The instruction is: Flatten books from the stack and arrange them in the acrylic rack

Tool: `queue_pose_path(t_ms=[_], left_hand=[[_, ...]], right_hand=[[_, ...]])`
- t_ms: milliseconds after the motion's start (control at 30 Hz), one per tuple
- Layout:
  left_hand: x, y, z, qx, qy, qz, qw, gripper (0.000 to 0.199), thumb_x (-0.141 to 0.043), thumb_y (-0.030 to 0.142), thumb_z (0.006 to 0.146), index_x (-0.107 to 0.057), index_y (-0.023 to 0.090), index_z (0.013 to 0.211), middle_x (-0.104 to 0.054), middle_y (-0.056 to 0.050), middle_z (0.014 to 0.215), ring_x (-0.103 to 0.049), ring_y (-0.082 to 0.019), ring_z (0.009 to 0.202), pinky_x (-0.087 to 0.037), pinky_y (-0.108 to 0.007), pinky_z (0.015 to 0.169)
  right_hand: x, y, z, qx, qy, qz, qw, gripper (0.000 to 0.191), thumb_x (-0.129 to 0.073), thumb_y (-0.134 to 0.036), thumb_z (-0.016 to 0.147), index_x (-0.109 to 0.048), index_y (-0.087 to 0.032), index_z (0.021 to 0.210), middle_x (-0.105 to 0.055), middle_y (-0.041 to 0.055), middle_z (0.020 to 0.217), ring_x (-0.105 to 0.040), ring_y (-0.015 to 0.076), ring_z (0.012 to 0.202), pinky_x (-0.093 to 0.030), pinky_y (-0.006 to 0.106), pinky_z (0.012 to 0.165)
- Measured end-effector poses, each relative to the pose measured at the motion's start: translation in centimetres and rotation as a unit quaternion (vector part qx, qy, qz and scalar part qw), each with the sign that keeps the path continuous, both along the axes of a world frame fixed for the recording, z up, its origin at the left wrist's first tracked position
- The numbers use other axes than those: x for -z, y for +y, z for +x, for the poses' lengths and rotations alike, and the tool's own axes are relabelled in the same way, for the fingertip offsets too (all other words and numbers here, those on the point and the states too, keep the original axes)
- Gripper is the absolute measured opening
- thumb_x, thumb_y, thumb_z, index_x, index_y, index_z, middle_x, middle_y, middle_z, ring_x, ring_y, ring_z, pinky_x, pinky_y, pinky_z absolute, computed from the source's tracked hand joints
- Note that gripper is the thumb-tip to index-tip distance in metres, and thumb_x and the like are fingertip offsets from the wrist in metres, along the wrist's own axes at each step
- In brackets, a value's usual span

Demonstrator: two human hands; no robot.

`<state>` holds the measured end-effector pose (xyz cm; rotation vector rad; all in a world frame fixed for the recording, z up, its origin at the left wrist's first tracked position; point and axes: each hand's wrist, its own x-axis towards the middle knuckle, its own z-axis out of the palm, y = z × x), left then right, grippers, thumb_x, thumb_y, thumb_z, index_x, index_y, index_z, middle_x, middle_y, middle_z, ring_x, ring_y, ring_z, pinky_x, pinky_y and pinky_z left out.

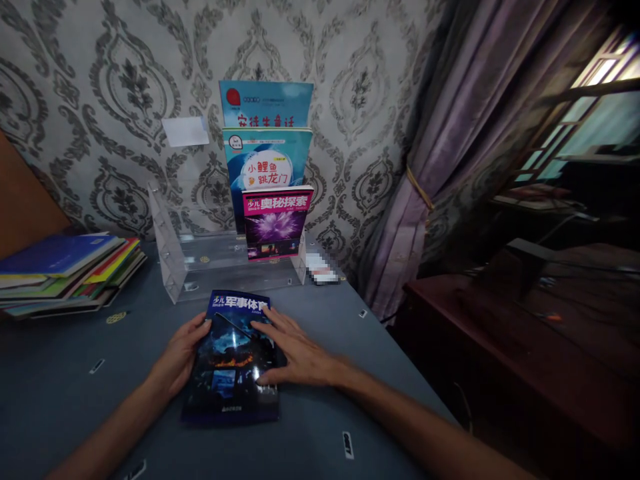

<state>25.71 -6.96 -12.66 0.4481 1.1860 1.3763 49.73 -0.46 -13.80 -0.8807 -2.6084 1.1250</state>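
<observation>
A dark blue book (231, 383) with white Chinese title characters and a fiery picture lies, or is held just above, the grey-blue tabletop. My left hand (181, 350) grips its left edge, thumb on the cover and the other fingers mostly hidden. Across the right side of the cover rests my right hand (295, 350), its fingers spread. Beyond the book stands a clear tiered display rack (170, 250). Its right side bears a pink-and-purple book (276, 227) in front, a blue book (270, 157) behind that, and a taller teal book (267, 100) at the back.
A stack of books (65, 270) lies on the table's left. Behind the rack is a patterned wall with a white card-like piece (185, 131) before it. A blurred-out item (321, 268) sits right of the rack. Purple curtain (405, 200) and a dark red desk (500, 373) are to the right.
</observation>
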Motion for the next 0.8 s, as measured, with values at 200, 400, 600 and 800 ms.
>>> queue_pose_path(t_ms=[200,400,600,800], left_hand=[[0.5,0.1,-0.3,-0.015,0.011,0.01,1.0,0.022,-0.067,0.009,0.084,-0.068,0.017,0.105,-0.078,-0.005,0.089,-0.075,-0.018,0.073,-0.063,-0.027,0.069],[1.0,0.2,-0.7,-0.027,0.0,0.036,0.999,0.026,-0.062,0.016,0.09,-0.067,0.019,0.115,-0.077,-0.006,0.106,-0.075,-0.02,0.09,-0.063,-0.032,0.081],[0.2,0.8,0.0,-0.056,0.008,0.066,0.996,0.035,-0.065,0.023,0.089,-0.063,0.025,0.125,-0.074,-0.005,0.118,-0.073,-0.021,0.103,-0.06,-0.035,0.09],[-1.8,2.5,2.2,-0.037,0.065,0.194,0.978,0.05,-0.076,0.051,0.079,-0.069,0.017,0.115,-0.075,-0.009,0.116,-0.068,-0.029,0.113,-0.054,-0.043,0.101]], right_hand=[[1.4,0.2,-0.3,0.087,0.087,-0.019,0.992,0.097,-0.076,-0.06,0.077,-0.034,-0.024,0.157,-0.01,0.0161,0.17,-0.018,0.0365,0.154,-0.023,0.057,0.122],[3.1,0.6,-1.1,0.122,0.276,-0.118,0.946,0.061,-0.069,-0.032,0.084,-0.05,-0.029,0.142,-0.063,-0.0001,0.092,-0.062,0.0149,0.074,-0.057,0.033,0.068],[2.7,1.5,-1.1,0.123,0.389,-0.236,0.882,0.078,-0.069,-0.039,0.085,-0.031,-0.032,0.152,-0.058,-0.0051,0.081,-0.052,0.0097,0.057,-0.046,0.019,0.042],[0.1,2.4,-0.2,0.127,0.415,-0.116,0.893,0.04,-0.064,-0.047,0.089,-0.061,-0.024,0.122,-0.069,0.0034,0.095,-0.063,0.0147,0.069,-0.058,0.032,0.065]])
